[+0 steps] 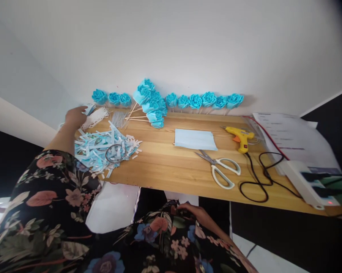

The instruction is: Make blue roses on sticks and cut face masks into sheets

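My left hand (76, 116) reaches to the far left back corner of the table, its fingers closed on a light blue and white piece (89, 109) beside a bundle of white strings (96, 116). My right hand (187, 209) rests low at my lap against the flowered clothing, its fingers partly hidden, so its grip is unclear. A pile of blue and white strips (96, 149) lies near my left forearm. A flat light blue stack (195, 139) lies at mid-table, with open white-handled scissors (218, 167) just in front.
Blue paper flowers (195, 101) line the wall, and several more are bunched on sticks (152, 104). To the right are a yellow glue gun (240, 137), its black cable, papers (296, 140) and a white power strip (309, 182).
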Demonstrator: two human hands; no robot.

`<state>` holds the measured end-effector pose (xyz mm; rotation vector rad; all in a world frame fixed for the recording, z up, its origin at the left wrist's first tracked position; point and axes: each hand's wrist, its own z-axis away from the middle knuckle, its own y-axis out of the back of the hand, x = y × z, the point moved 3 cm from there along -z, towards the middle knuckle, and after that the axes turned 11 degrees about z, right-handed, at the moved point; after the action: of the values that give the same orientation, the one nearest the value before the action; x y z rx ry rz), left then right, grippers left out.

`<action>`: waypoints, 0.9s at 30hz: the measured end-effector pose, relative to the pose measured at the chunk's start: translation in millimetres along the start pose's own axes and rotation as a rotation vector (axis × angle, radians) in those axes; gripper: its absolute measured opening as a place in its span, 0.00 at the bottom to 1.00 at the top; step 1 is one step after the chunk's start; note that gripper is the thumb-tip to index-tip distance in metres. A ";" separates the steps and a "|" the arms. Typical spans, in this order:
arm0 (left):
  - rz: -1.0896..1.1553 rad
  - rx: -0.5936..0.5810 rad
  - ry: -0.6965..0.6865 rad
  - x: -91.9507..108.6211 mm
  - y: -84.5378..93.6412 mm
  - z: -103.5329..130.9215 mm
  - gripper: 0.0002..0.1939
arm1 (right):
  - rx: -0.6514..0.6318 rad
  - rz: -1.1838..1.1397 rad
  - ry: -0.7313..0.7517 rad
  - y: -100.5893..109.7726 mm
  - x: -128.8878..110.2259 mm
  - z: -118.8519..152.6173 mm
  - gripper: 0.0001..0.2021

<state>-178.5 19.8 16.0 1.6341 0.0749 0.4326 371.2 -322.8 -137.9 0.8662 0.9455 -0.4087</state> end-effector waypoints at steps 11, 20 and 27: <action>0.262 0.084 -0.200 60.2 24.6 60.4 0.27 | 0.037 -0.044 0.065 -2.3 -8.1 11.9 0.21; 0.035 -0.078 -0.133 84.6 -37.3 31.6 0.30 | 0.100 -0.069 0.079 -7.7 0.2 20.5 0.25; -0.055 -0.191 -0.190 82.8 -61.6 15.1 0.29 | 0.089 0.030 -0.027 -10.7 13.7 26.9 0.25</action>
<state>-84.4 37.7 -25.3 1.4735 -0.0625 0.2328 386.1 -349.8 -146.4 0.9523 0.8933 -0.4378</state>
